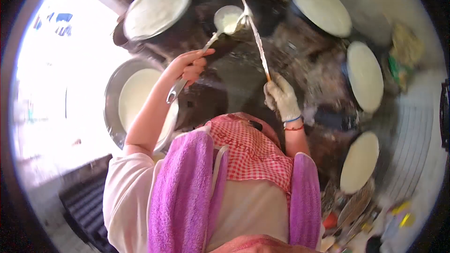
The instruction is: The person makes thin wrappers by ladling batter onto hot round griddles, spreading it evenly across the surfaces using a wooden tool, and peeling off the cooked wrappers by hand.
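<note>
My left hand point(191, 66), bare, is closed around the handle of a metal ladle point(225, 19). Its bowl holds some whitish batter and is level with the middle of a batter-coated stick. In a knitted glove, my right hand point(281, 95) grips the lower end of this thin stick point(259, 44), which points away from me. A clump of batter clings to the stick beside the ladle's bowl. Below my left forearm stands a large metal basin point(112, 91) of creamy white batter point(135, 91). Whether ladle and stick touch is unclear.
Several round pans with pale white surfaces ring the dark, wet work surface point(242, 80), among them one at the upper left point(158, 10), one at the upper right point(321, 8) and one at the right point(365, 77). A dark ridged object point(86, 200) lies at the lower left.
</note>
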